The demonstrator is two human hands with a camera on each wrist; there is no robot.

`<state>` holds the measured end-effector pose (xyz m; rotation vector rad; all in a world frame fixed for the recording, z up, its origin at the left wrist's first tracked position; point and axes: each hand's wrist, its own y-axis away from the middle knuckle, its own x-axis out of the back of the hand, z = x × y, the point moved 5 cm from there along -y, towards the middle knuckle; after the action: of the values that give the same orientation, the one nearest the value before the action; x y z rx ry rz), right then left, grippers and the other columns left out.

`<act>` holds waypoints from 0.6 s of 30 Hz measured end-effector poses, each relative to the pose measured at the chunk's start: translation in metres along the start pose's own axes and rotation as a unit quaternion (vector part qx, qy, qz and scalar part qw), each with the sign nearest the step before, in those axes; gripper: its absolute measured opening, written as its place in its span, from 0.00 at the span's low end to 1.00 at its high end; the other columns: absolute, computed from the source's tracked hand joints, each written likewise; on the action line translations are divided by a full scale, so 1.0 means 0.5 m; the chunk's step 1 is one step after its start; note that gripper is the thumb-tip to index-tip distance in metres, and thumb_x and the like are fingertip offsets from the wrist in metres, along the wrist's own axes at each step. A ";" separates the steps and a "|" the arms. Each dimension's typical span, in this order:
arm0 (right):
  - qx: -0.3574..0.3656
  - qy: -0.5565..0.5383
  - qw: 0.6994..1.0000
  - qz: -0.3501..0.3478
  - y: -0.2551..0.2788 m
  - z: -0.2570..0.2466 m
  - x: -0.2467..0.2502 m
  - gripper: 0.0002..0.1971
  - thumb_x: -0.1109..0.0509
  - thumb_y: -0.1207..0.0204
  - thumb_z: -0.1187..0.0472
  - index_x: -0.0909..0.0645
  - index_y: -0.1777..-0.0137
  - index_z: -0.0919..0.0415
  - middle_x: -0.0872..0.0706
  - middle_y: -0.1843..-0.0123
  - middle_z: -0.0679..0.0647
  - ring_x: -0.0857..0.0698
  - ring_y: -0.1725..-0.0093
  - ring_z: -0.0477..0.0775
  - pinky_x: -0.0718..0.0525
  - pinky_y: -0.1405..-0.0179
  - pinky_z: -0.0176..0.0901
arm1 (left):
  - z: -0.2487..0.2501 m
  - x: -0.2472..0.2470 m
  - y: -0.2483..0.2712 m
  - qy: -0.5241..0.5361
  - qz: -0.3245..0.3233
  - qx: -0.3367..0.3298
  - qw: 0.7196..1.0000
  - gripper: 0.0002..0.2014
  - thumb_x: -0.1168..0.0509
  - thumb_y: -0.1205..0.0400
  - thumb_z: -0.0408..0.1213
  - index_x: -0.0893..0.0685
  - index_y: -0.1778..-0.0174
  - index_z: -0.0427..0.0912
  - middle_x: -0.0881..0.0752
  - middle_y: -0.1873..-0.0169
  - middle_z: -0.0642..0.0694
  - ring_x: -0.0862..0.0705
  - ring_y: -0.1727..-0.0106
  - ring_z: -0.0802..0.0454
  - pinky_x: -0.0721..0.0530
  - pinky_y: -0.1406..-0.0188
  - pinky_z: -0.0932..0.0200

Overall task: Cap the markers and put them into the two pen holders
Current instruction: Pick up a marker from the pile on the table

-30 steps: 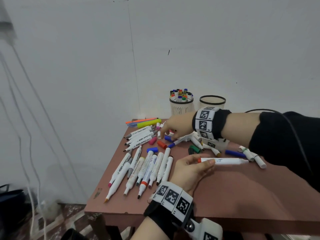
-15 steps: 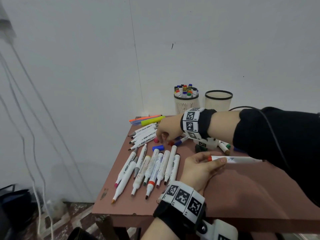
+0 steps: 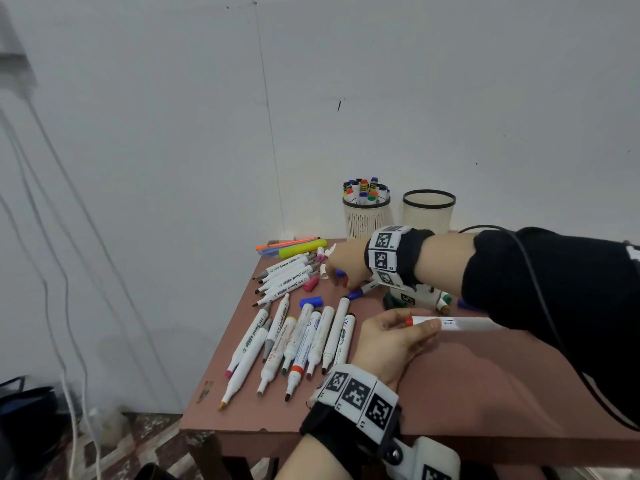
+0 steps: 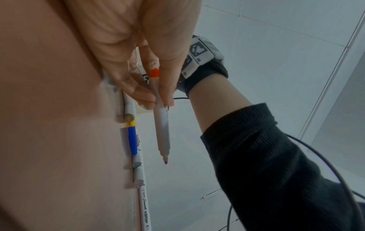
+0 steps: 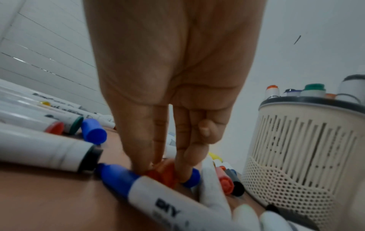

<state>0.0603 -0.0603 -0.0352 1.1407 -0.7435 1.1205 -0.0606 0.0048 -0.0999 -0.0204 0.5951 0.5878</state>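
Far left, cables [image 3: 62, 271] are hanging down the white wall [image 3: 173, 133]. Brown counter [image 3: 467, 393] is carrying a row of uncapped markers [image 3: 298, 341] lying side by side at its left, tips toward the near edge, with a second fan of white markers [image 3: 287, 275] behind them and a yellow highlighter [image 3: 303, 248] at the back edge. Loose blue cap [image 3: 311, 301] and pink cap [image 3: 310, 284] are sitting between the two groups. Left hand [image 3: 388, 344] is pinching an orange-banded white marker [image 3: 453, 323] between thumb and fingers near the banded end, grip narrow around the barrel, marker held level above the counter; the left wrist view is showing its bare tip [image 4: 165, 161] uncapped. Right hand [image 3: 346, 268] is reaching across, fingers pointing down onto an orange cap [image 5: 163, 173] on the counter, fingertips [image 5: 141, 165] touching it on both sides; grip narrow, cap not lifted. A blue-capped marker [image 5: 138, 184] is lying just beside it. At the back, the left pen holder [image 3: 365, 216] is standing full of capped markers; the right pen holder [image 3: 428, 211] is standing just beside it, inside not visible.
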 end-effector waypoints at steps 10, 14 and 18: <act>0.022 -0.015 1.000 -0.008 0.033 0.018 0.001 0.14 0.29 0.24 0.63 0.17 0.39 0.60 0.16 0.47 0.57 0.20 0.49 0.52 0.29 0.64 0.30 | 0.006 -0.002 0.004 0.005 -0.002 0.001 1.000 0.08 0.31 0.26 0.18 0.16 0.52 0.27 0.13 0.60 0.34 0.13 0.69 0.52 0.15 0.66 0.67; 0.024 -0.042 0.999 0.019 0.061 0.029 0.021 0.16 0.30 0.24 0.65 0.19 0.36 0.60 0.22 0.55 0.51 0.26 0.58 0.47 0.32 0.74 0.20 | 0.006 -0.003 0.004 0.011 0.002 0.005 1.000 0.06 0.32 0.26 0.18 0.16 0.55 0.29 0.12 0.64 0.36 0.13 0.71 0.52 0.15 0.69 0.67; -0.015 -0.101 0.992 0.071 0.111 0.068 0.051 0.17 0.34 0.23 0.67 0.19 0.35 0.55 0.20 0.56 0.50 0.23 0.61 0.47 0.30 0.70 0.24 | 0.009 -0.005 0.007 0.016 0.006 0.010 1.000 0.07 0.32 0.25 0.19 0.17 0.52 0.28 0.15 0.60 0.34 0.15 0.70 0.51 0.16 0.72 0.67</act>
<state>0.0184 -0.0842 0.0153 1.2012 -1.0078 1.1176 -0.0616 0.0074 -0.0944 -0.0074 0.6325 0.5947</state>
